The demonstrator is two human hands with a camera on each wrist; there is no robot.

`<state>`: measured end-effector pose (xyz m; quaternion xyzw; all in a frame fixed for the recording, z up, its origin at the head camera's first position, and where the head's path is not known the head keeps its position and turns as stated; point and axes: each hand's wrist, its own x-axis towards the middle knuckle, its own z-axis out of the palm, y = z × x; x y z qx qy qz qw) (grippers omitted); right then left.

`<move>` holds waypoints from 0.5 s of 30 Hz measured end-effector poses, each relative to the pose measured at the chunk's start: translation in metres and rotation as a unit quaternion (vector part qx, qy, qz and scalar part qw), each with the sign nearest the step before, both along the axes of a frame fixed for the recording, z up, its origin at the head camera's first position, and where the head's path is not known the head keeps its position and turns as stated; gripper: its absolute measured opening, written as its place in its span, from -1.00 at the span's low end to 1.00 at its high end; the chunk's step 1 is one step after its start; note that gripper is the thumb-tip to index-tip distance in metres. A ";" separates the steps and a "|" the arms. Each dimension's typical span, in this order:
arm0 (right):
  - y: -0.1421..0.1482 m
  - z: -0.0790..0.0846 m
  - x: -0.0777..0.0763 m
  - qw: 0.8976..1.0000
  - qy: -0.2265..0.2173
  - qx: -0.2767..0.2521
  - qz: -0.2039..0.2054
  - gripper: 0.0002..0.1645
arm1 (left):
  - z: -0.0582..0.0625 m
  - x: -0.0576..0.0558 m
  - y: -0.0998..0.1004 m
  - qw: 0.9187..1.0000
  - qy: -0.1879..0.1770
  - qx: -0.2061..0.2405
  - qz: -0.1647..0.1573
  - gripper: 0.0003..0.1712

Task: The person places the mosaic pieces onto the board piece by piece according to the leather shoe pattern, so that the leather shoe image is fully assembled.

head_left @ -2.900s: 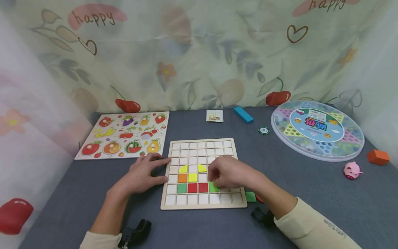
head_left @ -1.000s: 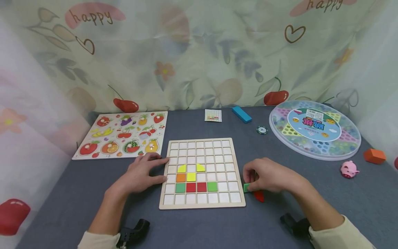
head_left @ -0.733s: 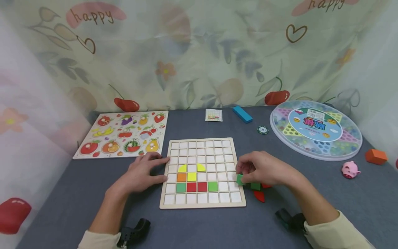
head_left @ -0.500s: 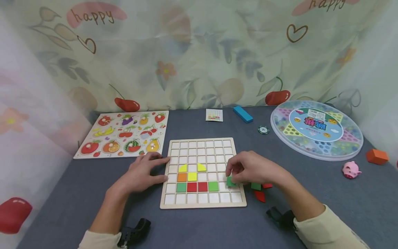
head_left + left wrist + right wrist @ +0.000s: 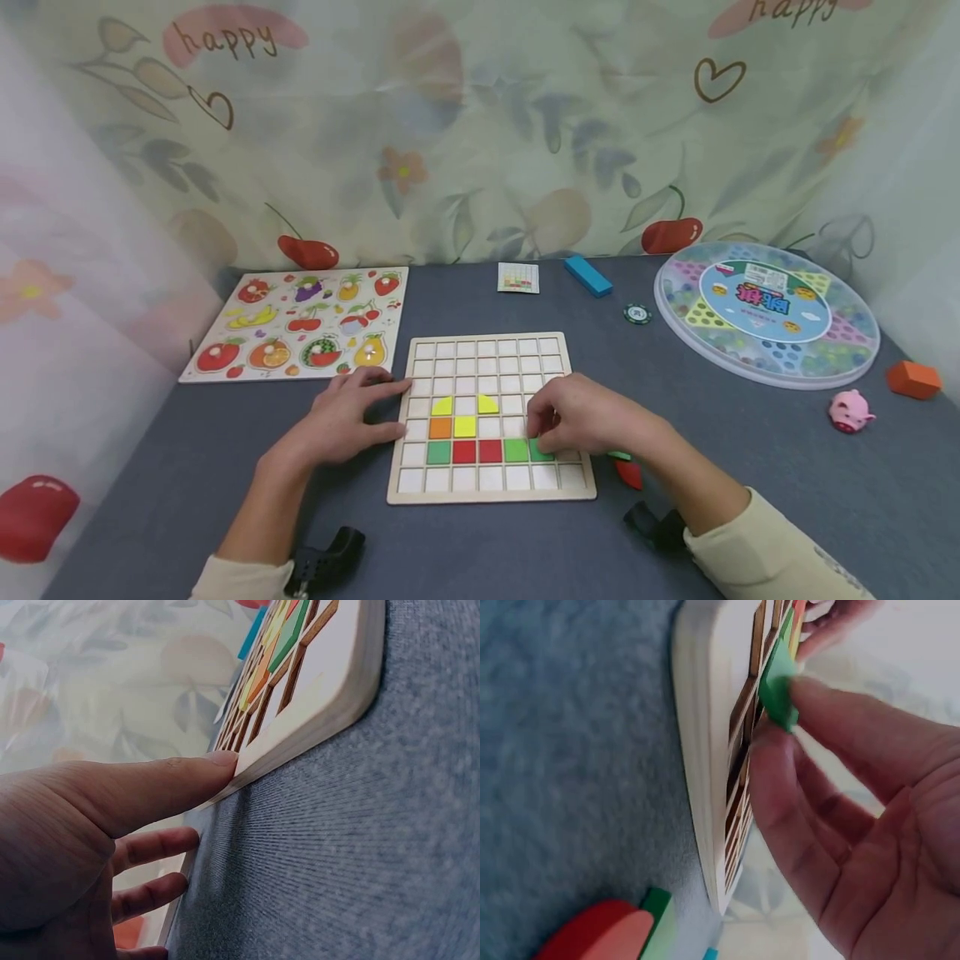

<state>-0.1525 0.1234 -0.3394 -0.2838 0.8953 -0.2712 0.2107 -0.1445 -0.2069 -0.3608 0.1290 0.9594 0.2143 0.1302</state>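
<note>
A wooden grid board (image 5: pixel 491 501) lies flat on the grey table, with several coloured tiles set in its cells. My right hand (image 5: pixel 581 414) pinches a green square tile (image 5: pixel 778 688) between thumb and forefinger. That tile is at the second row from the near edge, just right of a lighter green tile (image 5: pixel 516 450). In the right wrist view it still tilts against the cell. My left hand (image 5: pixel 340 421) touches the board's left edge with thumb and forefinger, its other fingers loosely spread. Red (image 5: pixel 490 451), orange (image 5: pixel 440 427) and yellow (image 5: pixel 465 427) tiles sit in nearby cells.
Right of the board lie a red curved piece (image 5: pixel 628 474) and a partly hidden green piece (image 5: pixel 658 915). Behind are a fruit puzzle board (image 5: pixel 258 335), a pattern card (image 5: pixel 518 278), a blue block (image 5: pixel 588 276), a chip (image 5: pixel 637 314), a round game box (image 5: pixel 667 312), a toy pig (image 5: pixel 850 411) and an orange block (image 5: pixel 912 379).
My right hand let go of the lighter green tile in its cell, picked up another green tile right of the board and carried it left over the grid. The left hand has stayed put.
</note>
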 end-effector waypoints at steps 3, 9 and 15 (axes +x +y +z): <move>-0.003 0.000 0.002 1.000 0.018 0.021 -0.009 -0.76 | 0.000 0.000 0.000 1.000 0.000 0.001 -0.001 -0.17; -0.004 0.001 0.004 0.999 0.025 0.038 -0.018 -0.75 | -0.001 0.000 -0.001 1.000 -0.001 -0.002 -0.001 -0.17; 0.005 0.002 0.003 1.000 0.010 0.008 -0.014 -0.83 | 0.000 0.000 -0.001 1.000 0.000 -0.002 -0.001 -0.18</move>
